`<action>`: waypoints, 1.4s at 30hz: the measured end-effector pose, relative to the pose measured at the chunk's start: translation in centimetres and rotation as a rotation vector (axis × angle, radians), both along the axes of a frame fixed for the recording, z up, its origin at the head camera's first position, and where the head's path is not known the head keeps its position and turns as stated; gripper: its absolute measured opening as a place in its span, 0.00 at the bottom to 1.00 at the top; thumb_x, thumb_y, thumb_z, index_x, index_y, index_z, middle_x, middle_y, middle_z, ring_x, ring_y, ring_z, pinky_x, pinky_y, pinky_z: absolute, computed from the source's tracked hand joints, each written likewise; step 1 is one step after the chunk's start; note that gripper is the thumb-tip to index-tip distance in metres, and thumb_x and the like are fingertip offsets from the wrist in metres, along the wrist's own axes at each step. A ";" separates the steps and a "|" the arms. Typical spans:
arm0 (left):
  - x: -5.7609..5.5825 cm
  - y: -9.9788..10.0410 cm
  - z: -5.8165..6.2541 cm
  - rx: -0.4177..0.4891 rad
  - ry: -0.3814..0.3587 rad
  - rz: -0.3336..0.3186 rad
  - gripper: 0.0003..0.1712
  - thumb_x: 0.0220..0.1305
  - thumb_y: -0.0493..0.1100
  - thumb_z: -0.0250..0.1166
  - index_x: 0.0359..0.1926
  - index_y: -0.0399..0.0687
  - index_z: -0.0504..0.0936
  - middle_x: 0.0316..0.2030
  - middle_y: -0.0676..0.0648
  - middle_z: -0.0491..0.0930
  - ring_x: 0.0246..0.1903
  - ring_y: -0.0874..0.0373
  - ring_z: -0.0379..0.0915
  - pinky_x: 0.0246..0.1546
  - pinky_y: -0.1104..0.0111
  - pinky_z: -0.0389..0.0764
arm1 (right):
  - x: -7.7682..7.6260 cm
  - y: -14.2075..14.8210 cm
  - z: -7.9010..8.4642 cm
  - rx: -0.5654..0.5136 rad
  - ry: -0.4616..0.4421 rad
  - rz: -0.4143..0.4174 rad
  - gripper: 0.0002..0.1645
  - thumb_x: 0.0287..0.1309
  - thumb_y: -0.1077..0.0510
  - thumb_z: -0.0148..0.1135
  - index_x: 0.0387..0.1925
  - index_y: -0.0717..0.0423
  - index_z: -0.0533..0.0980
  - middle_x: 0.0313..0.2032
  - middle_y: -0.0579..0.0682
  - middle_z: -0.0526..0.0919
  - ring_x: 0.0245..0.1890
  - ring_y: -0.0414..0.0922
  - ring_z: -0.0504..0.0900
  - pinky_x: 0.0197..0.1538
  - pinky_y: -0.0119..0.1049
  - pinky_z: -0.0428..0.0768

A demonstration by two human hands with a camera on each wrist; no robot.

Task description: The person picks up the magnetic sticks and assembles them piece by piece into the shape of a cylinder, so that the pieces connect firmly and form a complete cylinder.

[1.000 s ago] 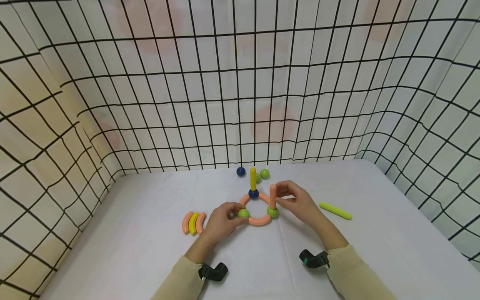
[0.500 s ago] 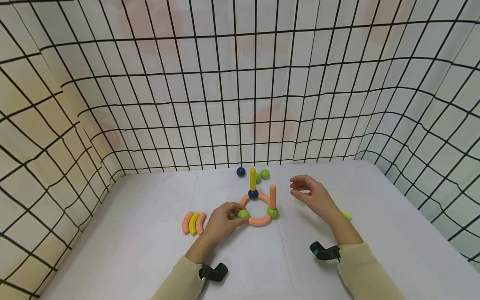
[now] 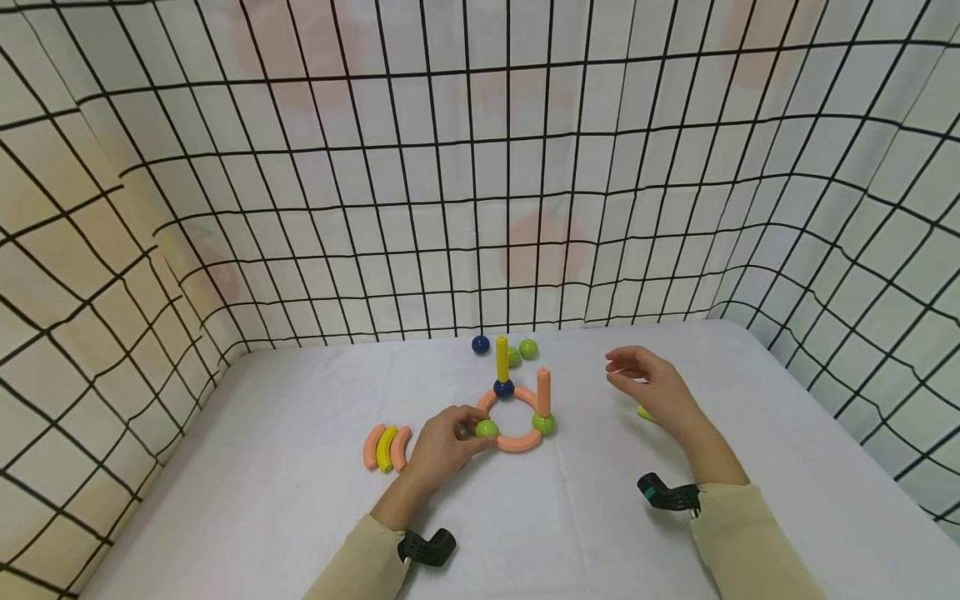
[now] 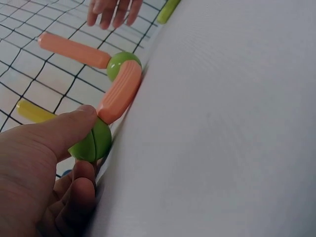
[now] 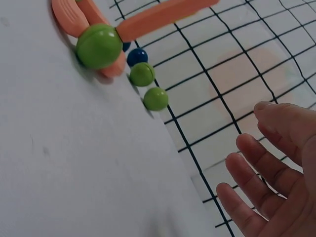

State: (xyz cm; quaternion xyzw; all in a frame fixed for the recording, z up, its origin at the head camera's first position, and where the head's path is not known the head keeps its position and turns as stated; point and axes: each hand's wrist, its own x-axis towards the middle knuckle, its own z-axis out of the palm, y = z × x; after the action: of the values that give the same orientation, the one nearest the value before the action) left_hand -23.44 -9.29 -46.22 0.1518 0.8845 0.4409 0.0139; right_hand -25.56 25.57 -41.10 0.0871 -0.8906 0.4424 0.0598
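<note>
Orange curved rods (image 3: 519,442) and balls form a ring on the table. My left hand (image 3: 442,443) pinches the green ball (image 3: 487,428) at the ring's left; in the left wrist view the thumb lies on top of this grooved ball (image 4: 98,140) and fingers curl beneath. On the ring's right green ball (image 3: 543,424) an orange straight rod (image 3: 543,392) stands upright. A yellow rod (image 3: 502,358) rises from the navy ball (image 3: 503,388) at the back. My right hand (image 3: 647,383) hovers right of the ring, fingers spread and holding nothing, partly hiding a lime rod (image 3: 644,412).
Two orange curved rods and a yellow curved rod (image 3: 384,449) lie side by side at the left. Behind the ring are a loose navy ball (image 3: 481,344) and two green balls (image 3: 528,349). A white cloth with a black grid (image 3: 450,208) encloses the back and sides.
My right hand has let go of the upright orange rod and moved right, over the lime rod. The rod stays standing. My left hand keeps its hold on the green ball.
</note>
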 end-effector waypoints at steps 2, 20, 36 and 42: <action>0.0 0.1 0.0 -0.009 0.005 0.008 0.17 0.57 0.53 0.74 0.47 0.57 0.84 0.37 0.54 0.80 0.32 0.61 0.71 0.25 0.74 0.73 | 0.1 0.5 0.0 0.022 -0.003 -0.004 0.26 0.69 0.46 0.60 0.61 0.54 0.72 0.54 0.54 0.81 0.51 0.40 0.78 0.51 0.29 0.75; 0.2 0.5 -0.1 -0.052 0.035 0.049 0.18 0.57 0.52 0.75 0.48 0.56 0.84 0.36 0.55 0.80 0.32 0.62 0.71 0.31 0.73 0.71 | 0.3 5.4 -1.6 0.102 -0.129 -0.058 0.30 0.68 0.42 0.60 0.64 0.53 0.72 0.56 0.58 0.80 0.54 0.50 0.76 0.51 0.34 0.74; 0.2 0.5 -0.2 -0.055 0.055 0.048 0.18 0.56 0.53 0.75 0.47 0.56 0.85 0.35 0.54 0.80 0.31 0.62 0.70 0.31 0.73 0.70 | 0.3 6.4 -2.6 0.213 -0.178 0.014 0.23 0.63 0.48 0.66 0.57 0.52 0.78 0.45 0.52 0.83 0.44 0.46 0.75 0.47 0.38 0.71; 0.2 0.5 -0.2 -0.050 0.061 0.044 0.19 0.56 0.53 0.75 0.48 0.55 0.85 0.35 0.53 0.80 0.31 0.62 0.70 0.31 0.73 0.70 | 0.2 6.5 -2.9 0.259 -0.169 0.049 0.20 0.61 0.51 0.68 0.54 0.50 0.80 0.43 0.50 0.82 0.41 0.45 0.74 0.45 0.37 0.72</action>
State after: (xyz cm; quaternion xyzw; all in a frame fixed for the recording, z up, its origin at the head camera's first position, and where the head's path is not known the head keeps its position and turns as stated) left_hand -23.25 -8.81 -46.39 0.1454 0.8983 0.4141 -0.0191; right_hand -25.39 32.08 -44.01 0.0785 -0.9396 0.3310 -0.0378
